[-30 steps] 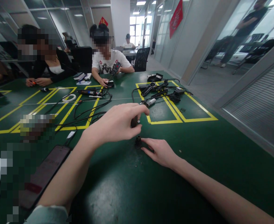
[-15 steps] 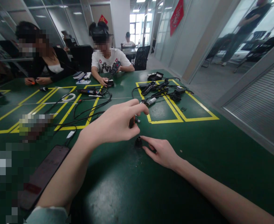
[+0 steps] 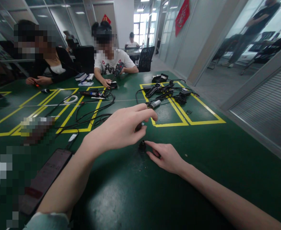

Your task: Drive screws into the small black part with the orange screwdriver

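My left hand [image 3: 121,126] hovers above the table, palm down. Its fingers curl over a small dark object [image 3: 138,127] that is mostly hidden, so its kind cannot be made out. Just below and to the right, a small black cone-shaped part [image 3: 142,146] stands upright on the green table [image 3: 135,188], narrow end up. My right hand [image 3: 168,156] rests low beside it, with the index fingertip at its upper side and the thumb near its base, steadying it from the right.
A phone [image 3: 47,179] on a cable lies at the left. Several black cables and tools [image 3: 163,91] sit within yellow tape. A small spring [image 3: 189,112] lies to the right. Across the table a person [image 3: 115,60] holds a power drill [image 3: 118,69]; another person [image 3: 56,65] sits further left.
My left hand has shifted slightly right and down, with its index finger reaching further right. My right hand and the black cone-shaped part stay nearly in place.
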The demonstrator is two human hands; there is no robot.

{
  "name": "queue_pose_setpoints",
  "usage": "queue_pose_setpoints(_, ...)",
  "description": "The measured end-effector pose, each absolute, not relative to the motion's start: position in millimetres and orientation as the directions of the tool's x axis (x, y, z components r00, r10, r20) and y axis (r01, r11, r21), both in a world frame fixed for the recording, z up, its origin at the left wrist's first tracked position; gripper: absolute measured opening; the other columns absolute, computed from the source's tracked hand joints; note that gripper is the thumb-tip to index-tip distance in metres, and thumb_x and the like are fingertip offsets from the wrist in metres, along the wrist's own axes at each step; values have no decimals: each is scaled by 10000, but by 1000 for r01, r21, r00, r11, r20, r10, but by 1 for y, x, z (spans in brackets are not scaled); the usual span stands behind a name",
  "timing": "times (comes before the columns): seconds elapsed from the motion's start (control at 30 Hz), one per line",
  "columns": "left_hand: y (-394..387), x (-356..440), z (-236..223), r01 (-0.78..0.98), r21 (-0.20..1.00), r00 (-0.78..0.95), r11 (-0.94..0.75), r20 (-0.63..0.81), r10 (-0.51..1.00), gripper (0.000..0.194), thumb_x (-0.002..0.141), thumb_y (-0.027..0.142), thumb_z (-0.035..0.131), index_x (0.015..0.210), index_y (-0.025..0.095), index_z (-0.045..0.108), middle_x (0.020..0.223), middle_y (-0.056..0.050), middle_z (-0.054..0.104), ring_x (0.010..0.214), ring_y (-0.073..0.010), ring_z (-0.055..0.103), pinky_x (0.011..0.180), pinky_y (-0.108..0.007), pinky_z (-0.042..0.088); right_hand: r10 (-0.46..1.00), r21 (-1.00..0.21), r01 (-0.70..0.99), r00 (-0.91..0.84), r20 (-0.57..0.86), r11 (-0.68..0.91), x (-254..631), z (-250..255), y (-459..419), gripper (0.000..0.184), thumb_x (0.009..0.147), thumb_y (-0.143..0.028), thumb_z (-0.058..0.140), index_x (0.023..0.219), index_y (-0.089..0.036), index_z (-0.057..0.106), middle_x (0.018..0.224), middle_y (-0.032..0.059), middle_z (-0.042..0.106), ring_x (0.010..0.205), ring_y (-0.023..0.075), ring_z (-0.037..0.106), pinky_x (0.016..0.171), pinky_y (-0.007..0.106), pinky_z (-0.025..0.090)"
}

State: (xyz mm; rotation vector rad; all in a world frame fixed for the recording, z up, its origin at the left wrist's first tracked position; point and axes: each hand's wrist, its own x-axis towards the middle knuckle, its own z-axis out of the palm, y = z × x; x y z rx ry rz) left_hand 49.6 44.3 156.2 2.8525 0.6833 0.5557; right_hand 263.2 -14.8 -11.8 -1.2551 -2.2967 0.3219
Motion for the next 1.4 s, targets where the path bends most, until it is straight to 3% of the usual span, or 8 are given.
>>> queue_pose_setpoints(0.1,46,53,152,428,206,805,-880,355,475,273,948,118,489,1131,187,680,1078,-62,718,820,-173,661,690,-277,443,839,-429,721,-452,303,544,263,-12,-15,399,964,-203,575,1355,-159,643,672,-12,693,554,165,644,606,269,488)
queue_pose_setpoints(0.3,48,51,153,410,227,827,-883,316,465,357,820,108,581,1159,177,670,1069,-63,709,843,-189,660,688,-277,450,836,-427,718,-462,296,549,264,-13,-15,405,963,-196,580,1362,-157,637,643,-27,657,539,156,616,594,262,457)
queue_pose_setpoints(0.5,48,50,153,414,246,816,-877,328,477,302,920,110,500,1157,177,674,1029,-58,729,851,-184,667,699,-277,441,839,-434,718,-462,288,544,265,-14,-14,409,967,-203,593,1372,-165,628,639,-38,639,542,137,588,581,248,401)
queue_pose_setpoints(0.67,46,51,155,433,199,822,-879,312,476,343,825,100,594,1147,174,687,1056,-64,728,891,-210,665,766,-307,453,838,-433,718,-466,282,545,265,-14,-14,418,964,-201,581,1379,-172,620,638,-38,636,545,145,584,584,254,400)
queue_pose_setpoints(0.87,47,54,150,410,233,814,-882,342,469,286,965,119,485,1168,176,679,1072,-71,729,870,-190,668,723,-294,448,837,-443,710,-465,287,547,266,-14,-14,397,974,-211,570,1366,-167,619,643,-38,633,542,143,580,577,254,394)
queue_pose_setpoints(1.07,47,54,151,435,176,817,-883,336,469,319,867,106,580,1160,173,687,1076,-82,703,903,-216,654,757,-307,470,836,-450,704,-466,290,549,265,-13,-14,410,962,-198,578,1369,-169,620,628,-47,616,533,140,573,571,253,388)
queue_pose_setpoints(1.27,46,55,149,429,195,813,-882,343,471,277,946,135,519,1157,185,691,1049,-62,708,817,-182,655,693,-285,449,844,-456,710,-460,277,537,265,-13,-14,411,962,-203,583,1370,-171,619,628,-47,620,536,140,577,571,249,389)
queue_pose_setpoints(1.4,45,54,152,421,169,826,-891,335,454,314,859,130,603,1157,172,693,1055,-77,702,891,-213,655,735,-300,465,846,-457,713,-467,258,533,265,-12,-15,440,956,-197,584,1395,-180,609,640,-42,630,551,143,587,580,250,393)
